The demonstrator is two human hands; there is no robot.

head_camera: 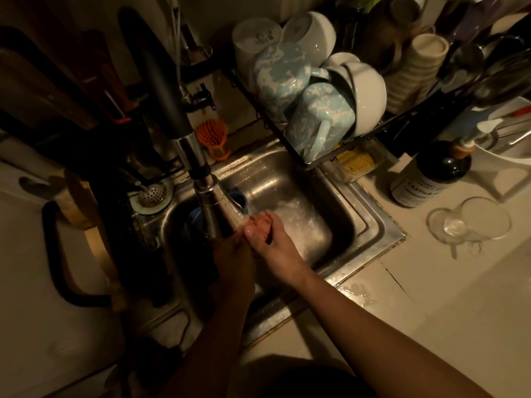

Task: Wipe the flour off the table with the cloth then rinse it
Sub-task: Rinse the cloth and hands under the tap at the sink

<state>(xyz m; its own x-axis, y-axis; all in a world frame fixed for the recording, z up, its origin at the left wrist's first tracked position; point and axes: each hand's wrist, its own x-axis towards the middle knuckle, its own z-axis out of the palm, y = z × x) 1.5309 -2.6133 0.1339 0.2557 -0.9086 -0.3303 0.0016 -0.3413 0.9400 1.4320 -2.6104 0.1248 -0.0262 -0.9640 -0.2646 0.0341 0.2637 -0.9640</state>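
Both forearms reach forward from the bottom edge over the pale table [431, 282] to the steel sink [365, 216]. A small puddle [356, 294] lies on the table just beside the sink's near corner.

The right grip [273, 239], a bare hand, has its fingers and thumb curled round the cloth [260, 222]. It holds the cloth above the basin, right under the head of the faucet [207, 179]. The left grip [232, 254] sits against it on the left, deep in shadow. Whether it also clasps the cloth cannot be told.

The faucet's dark neck slants down from the upper left and hides part of the basin and the left fingers. Behind it, a blue object [240, 198] rests in the sink. A perforated strainer [152, 193] lies on the left rim and an orange brush [212, 136] stands at the back.

A dish rack [316, 163] overhangs the far right corner, carrying blue-and-white mugs [319, 116] and white bowls [370, 90]. To the right on the table stand a dark bottle [431, 173] and, nearer, a clear glass [471, 222] on its side.

The cloth is pinkish and bunched into a wad. Its exposed face is turned up toward the spout, and it shows no clear long axis.
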